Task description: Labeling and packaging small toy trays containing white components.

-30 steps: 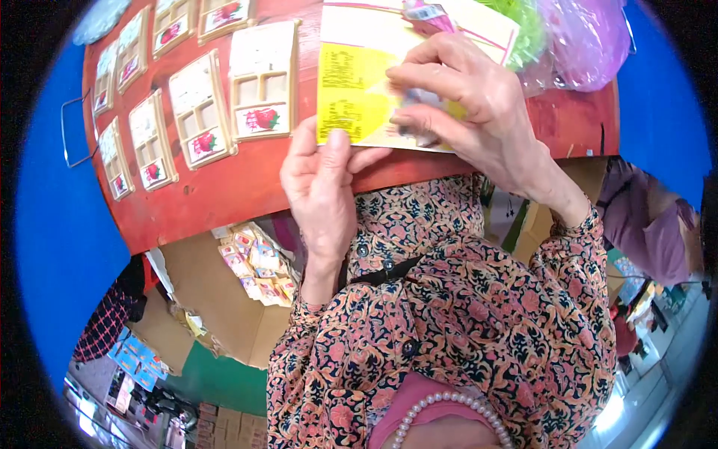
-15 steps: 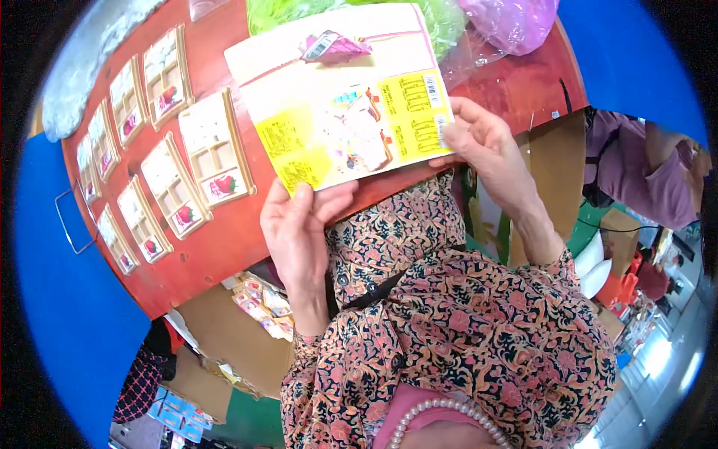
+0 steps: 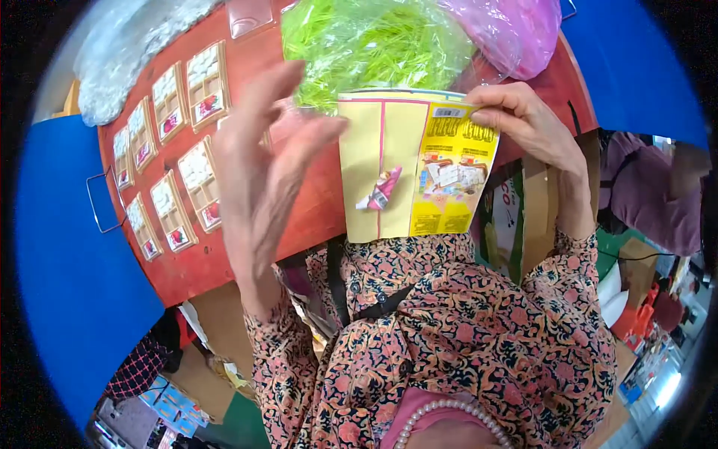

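A printed card sheet (image 3: 396,135), cream on one side and yellow with pictures on the other, hangs over the table's near edge in front of me. My right hand (image 3: 523,123) pinches its upper right corner between thumb and fingers. Another layer shows behind its top edge. On the cream part is a small pink-and-white piece (image 3: 383,191); whether it is printed or loose I cannot tell. My left hand (image 3: 273,150) is raised beside the sheet, blurred, with its fingers apart and nothing in them, hiding part of the table.
Shallow tan compartment trays (image 3: 196,176) with white pieces and red fruit pictures stand in rows on the red table (image 3: 202,266). Beyond the sheet lie a clear bag of green shreds (image 3: 374,52) and a pink plastic bag (image 3: 516,37). A clear bag of white stuff (image 3: 127,67) sits far left.
The sheet has turned, so its yellow part now faces right. My left hand has let go of it and risen away to the left; my right hand has moved up to the sheet's upper corner.
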Motion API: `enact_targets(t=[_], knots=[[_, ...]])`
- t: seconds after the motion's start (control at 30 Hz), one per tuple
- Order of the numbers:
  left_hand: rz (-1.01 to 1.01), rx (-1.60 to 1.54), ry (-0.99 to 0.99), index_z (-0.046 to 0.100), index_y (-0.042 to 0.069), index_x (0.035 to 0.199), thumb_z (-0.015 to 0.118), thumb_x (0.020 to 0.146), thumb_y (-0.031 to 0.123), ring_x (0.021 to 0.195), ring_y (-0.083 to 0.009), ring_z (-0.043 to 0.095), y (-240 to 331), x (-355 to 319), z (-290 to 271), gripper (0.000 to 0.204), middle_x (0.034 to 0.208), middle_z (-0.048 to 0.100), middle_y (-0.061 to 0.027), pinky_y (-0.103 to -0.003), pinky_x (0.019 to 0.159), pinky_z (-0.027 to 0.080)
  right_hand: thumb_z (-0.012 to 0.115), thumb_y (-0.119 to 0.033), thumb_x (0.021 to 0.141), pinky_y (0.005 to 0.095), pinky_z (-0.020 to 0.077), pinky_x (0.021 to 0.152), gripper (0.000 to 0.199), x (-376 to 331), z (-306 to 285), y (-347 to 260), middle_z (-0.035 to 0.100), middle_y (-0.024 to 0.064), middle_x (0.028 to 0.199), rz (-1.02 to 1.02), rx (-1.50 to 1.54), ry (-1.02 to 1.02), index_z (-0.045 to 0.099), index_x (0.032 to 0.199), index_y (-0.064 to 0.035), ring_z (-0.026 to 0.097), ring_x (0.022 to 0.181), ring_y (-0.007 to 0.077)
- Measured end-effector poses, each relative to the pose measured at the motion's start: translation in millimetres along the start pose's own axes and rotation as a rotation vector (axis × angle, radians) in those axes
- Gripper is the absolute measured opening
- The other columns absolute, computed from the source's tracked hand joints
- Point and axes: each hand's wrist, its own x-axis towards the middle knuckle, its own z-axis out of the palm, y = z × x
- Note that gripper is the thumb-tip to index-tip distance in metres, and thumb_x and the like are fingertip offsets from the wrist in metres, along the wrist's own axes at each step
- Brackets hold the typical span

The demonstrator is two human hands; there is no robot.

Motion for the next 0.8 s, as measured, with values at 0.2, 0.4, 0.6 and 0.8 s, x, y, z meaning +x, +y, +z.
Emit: enact_targets(t=[0.2, 0.4, 0.6, 0.8], knots=[[0.062, -0.113, -0.283, 0.059, -0.003, 0.098, 0.073, 0.07, 0.017, 0.076, -0.0219, 0.059, -21, 8, 30, 0.037, 0.086, 0.062, -0.0144, -0.032, 0.066, 0.046, 0.056, -0.011, 0.086, 0.0217, 0.0417, 0.065, 0.018, 24, 4, 3, 0.057, 0.0018, 0.074, -0.13, -0.149, -0.078, 0.058, 0.094, 0.0059, 0.049, 0.072, 0.0054], [-0.048, -0.114, -0.499, 0.06, -0.004, 0.082, 0.068, 0.074, 0.011, 0.073, -0.0137, 0.058, -34, 13, 18, 0.018, 0.077, 0.059, -0.0083, -0.026, 0.063, 0.044, 0.059, -0.01, 0.083, 0.0236, 0.0407, 0.059, 0.017, 46, 19, -20, 0.058, 0.0049, 0.072, -0.209, -0.197, 0.025, 0.058, 0.09, 0.005, 0.05, 0.066, 0.0075], [-0.253, -0.483, -0.364, 0.063, -0.003, 0.082, 0.065, 0.079, 0.011, 0.072, -0.0088, 0.055, -47, 3, 20, 0.014, 0.083, 0.06, -0.0014, -0.023, 0.067, 0.043, 0.064, -0.004, 0.071, 0.0327, 0.045, 0.056, 0.013, 79, 39, -4, 0.054, 0.0118, 0.068, -1.126, -0.404, 0.677, 0.059, 0.082, 0.0, 0.056, 0.062, 0.0263], [-0.424, -0.488, -0.263, 0.065, -0.003, 0.087, 0.065, 0.077, 0.007, 0.073, -0.0092, 0.056, -46, -2, 13, 0.014, 0.087, 0.063, -0.0048, -0.022, 0.068, 0.043, 0.07, -0.009, 0.069, 0.0311, 0.0453, 0.063, 0.024, 49, 81, -42, 0.057, 0.009, 0.079, -0.558, -0.665, 0.677, 0.063, 0.09, -0.0007, 0.056, 0.073, 0.0227]])
